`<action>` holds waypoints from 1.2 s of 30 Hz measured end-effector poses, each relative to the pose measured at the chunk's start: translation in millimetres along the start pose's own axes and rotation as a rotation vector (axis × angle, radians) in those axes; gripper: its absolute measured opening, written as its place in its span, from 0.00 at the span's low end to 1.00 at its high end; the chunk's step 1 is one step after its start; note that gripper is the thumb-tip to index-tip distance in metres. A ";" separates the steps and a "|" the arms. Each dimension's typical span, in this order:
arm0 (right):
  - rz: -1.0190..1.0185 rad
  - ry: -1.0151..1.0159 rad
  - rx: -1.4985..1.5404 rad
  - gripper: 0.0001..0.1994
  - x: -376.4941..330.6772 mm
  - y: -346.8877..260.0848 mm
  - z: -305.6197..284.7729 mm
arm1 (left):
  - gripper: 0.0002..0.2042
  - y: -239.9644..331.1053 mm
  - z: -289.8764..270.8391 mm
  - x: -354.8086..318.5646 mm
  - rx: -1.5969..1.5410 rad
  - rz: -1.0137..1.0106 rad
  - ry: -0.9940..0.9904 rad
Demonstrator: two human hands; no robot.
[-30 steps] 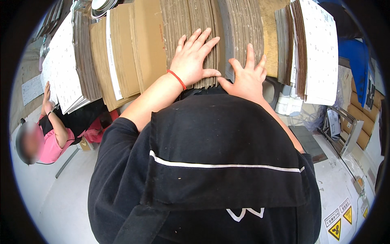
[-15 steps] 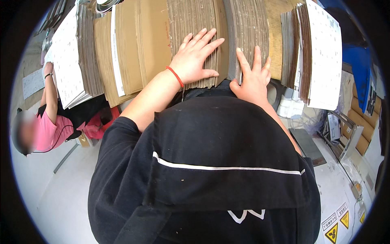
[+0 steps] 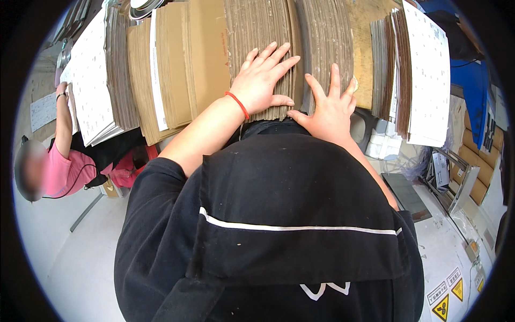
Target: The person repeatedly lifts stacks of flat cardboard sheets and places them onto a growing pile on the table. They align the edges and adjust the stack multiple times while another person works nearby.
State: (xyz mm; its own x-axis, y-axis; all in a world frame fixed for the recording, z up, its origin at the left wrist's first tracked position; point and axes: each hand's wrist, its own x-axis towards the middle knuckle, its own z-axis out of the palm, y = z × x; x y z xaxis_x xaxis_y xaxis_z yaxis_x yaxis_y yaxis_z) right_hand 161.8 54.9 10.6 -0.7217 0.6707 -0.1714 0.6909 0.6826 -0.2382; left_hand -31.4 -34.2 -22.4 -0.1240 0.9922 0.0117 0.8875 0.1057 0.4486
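Note:
My left hand, with a red cord at the wrist, lies spread on the edges of a stack of brown cardboard sheets. Its thumb points toward the neighbouring stack. My right hand rests with its fingers apart on the near end of that second cardboard stack, its thumb reaching across to the seam between the two. Only a narrow dark gap separates the stacks. Neither hand is wrapped round anything.
Left of my hands stand more flat cardboard pieces and white printed sheets. Farther right on the wooden table is another stack with a white sheet. A person in pink works at the left. A metal frame stands at lower right.
The right hand has shifted left, its thumb now nearer the left one. The space between the two stacks has narrowed. My left hand has moved slightly right and toward me.

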 end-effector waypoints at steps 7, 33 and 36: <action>-0.012 0.018 0.085 0.42 -1.9 3.2 0.0 | 0.52 -1.3 1.1 -1.2 -0.035 0.011 0.025; -0.030 -0.021 -0.011 0.46 -0.2 -7.4 3.6 | 0.49 -6.0 0.3 -3.0 0.004 0.032 0.022; -0.043 -0.012 0.021 0.46 -1.6 -5.8 3.1 | 0.50 -6.7 1.1 -3.4 -0.007 0.036 0.030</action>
State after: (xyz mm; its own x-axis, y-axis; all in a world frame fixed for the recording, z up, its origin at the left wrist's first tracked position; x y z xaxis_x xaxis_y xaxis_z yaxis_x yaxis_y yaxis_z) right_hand 158.8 48.9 9.3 -0.7512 0.6373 -0.1720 0.6584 0.7043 -0.2656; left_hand -36.4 -38.3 -26.4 -0.1050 0.9929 0.0550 0.8887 0.0689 0.4532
